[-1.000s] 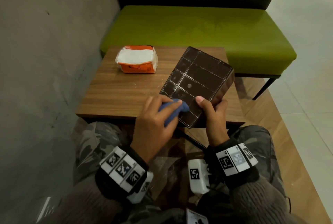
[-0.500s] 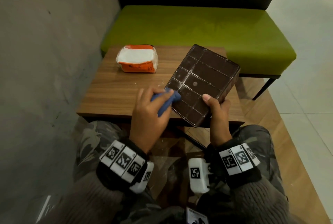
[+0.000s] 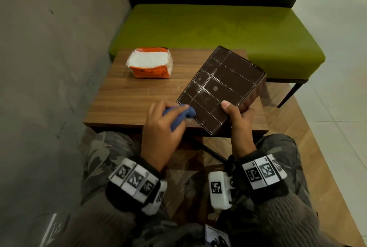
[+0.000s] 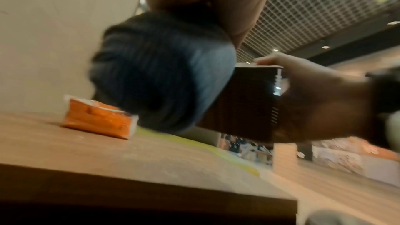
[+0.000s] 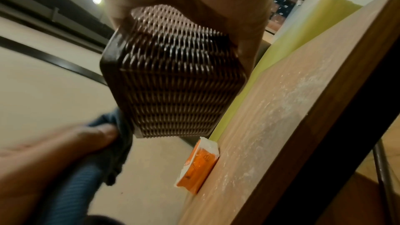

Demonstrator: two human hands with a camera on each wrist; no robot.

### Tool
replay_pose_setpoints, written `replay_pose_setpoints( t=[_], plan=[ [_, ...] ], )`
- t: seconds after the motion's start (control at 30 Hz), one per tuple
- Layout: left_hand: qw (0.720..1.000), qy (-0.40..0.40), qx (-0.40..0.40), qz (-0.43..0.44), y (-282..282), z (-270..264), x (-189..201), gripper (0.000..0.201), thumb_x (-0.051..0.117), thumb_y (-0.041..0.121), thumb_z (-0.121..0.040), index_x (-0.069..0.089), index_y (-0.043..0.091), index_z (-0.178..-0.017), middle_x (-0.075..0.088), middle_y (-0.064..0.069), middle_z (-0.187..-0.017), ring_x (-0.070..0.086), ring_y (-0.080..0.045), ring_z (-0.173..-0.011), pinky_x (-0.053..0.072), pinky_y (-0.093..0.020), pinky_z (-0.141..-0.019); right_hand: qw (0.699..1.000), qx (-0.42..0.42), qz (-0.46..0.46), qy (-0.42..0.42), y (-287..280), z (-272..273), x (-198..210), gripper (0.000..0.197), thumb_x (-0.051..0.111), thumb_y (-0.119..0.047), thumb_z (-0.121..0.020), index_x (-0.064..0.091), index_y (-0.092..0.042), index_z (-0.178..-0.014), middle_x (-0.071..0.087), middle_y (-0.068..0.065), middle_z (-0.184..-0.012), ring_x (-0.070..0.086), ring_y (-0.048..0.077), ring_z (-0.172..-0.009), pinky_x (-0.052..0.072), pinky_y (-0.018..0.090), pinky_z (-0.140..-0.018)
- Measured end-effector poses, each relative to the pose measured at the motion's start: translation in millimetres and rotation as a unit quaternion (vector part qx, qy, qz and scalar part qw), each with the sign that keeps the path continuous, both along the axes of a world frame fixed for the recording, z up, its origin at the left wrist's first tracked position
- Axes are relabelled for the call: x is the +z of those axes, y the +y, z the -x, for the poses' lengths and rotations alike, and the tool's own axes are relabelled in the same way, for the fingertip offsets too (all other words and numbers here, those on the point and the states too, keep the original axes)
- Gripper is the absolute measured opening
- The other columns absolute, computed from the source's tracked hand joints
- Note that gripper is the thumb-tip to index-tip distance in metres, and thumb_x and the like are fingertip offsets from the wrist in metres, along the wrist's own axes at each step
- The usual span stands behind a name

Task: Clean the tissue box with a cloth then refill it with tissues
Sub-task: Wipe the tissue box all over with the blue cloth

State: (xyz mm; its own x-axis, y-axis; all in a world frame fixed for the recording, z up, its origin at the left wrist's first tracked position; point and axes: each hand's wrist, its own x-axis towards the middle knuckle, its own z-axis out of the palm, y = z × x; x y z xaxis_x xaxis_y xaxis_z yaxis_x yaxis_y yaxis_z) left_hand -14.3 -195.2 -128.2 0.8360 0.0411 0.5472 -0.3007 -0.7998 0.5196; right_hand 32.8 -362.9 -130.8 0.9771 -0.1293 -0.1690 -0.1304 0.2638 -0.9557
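The dark brown tissue box (image 3: 222, 85) is held tilted above the table's near right, its gridded, dusty underside facing up. My right hand (image 3: 237, 116) grips its near corner, thumb on the underside and fingers round the woven side (image 5: 173, 78). A bunched blue cloth (image 3: 178, 116) is clutched in my left hand (image 3: 160, 127) and touches the box's near left edge. The cloth (image 4: 160, 78) fills the left wrist view beside the box (image 4: 244, 102). An orange pack of white tissues (image 3: 151, 66) lies at the table's far left.
The small wooden table (image 3: 129, 101) carries white dust specks near the middle. A green bench (image 3: 218, 26) stands behind it and a grey wall (image 3: 49, 68) runs along the left. My knees sit under the near edge.
The box has swung up and to the right. My left hand with the cloth slid leftward, off the underside to the box's near left edge.
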Motion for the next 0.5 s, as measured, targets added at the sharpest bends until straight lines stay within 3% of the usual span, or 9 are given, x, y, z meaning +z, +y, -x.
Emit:
replay_pose_setpoints(
  t=[0.07, 0.13, 0.23, 0.37, 0.5],
  plan=[
    [1.0, 0.002, 0.005, -0.027, 1, -1, 3, 0.032, 0.056, 0.021, -0.08, 0.068, 0.014, -0.109, 0.056, -0.003, -0.102, 0.049, -0.017, -0.096, 0.046, -0.024, -0.075, 1.0, -0.01, 0.001, -0.001, -2, 0, -1, 0.084, 0.072, -0.043, -0.061, 0.029, -0.016, -0.127, 0.054, -0.003, -0.114, 0.061, 0.015, -0.105, 0.054, 0.028, -0.081],
    [0.995, -0.005, -0.059, -0.08, -10, 12, 2, 0.035, 0.057, 0.021, -0.08, 0.065, 0.014, -0.113, 0.054, -0.001, -0.106, 0.049, -0.017, -0.097, 0.047, -0.023, -0.074, 1.0, -0.013, -0.005, -0.002, -3, -1, 0, 0.088, 0.072, -0.048, -0.054, 0.032, -0.016, -0.126, 0.055, -0.002, -0.113, 0.062, 0.017, -0.104, 0.054, 0.034, -0.085],
    [0.99, -0.009, -0.074, -0.116, -5, 13, 1, 0.035, 0.057, 0.02, -0.079, 0.066, 0.015, -0.113, 0.054, 0.0, -0.106, 0.049, -0.018, -0.096, 0.047, -0.021, -0.07, 1.0, -0.007, 0.0, -0.003, -1, 1, 0, 0.088, 0.073, -0.044, -0.057, 0.031, -0.013, -0.128, 0.055, -0.002, -0.114, 0.062, 0.014, -0.104, 0.054, 0.03, -0.083],
    [0.999, 0.007, 0.038, -0.022, 7, -8, 7, 0.032, 0.062, 0.013, -0.077, 0.068, 0.013, -0.109, 0.058, -0.003, -0.103, 0.049, -0.019, -0.096, 0.046, -0.023, -0.075, 1.0, -0.008, 0.003, -0.012, 1, 0, 0, 0.078, 0.069, -0.04, -0.065, 0.03, -0.014, -0.127, 0.053, -0.005, -0.113, 0.06, 0.008, -0.101, 0.051, 0.022, -0.078],
    [0.998, 0.0, -0.052, -0.021, -20, 15, 3, 0.035, 0.059, 0.016, -0.079, 0.066, 0.012, -0.114, 0.057, -0.005, -0.104, 0.048, -0.015, -0.097, 0.04, -0.014, -0.083, 1.0, -0.02, -0.015, 0.01, 0, -5, 3, 0.098, 0.069, -0.053, -0.049, 0.033, -0.012, -0.132, 0.055, 0.0, -0.119, 0.061, 0.015, -0.105, 0.053, 0.035, -0.085]
  ],
)
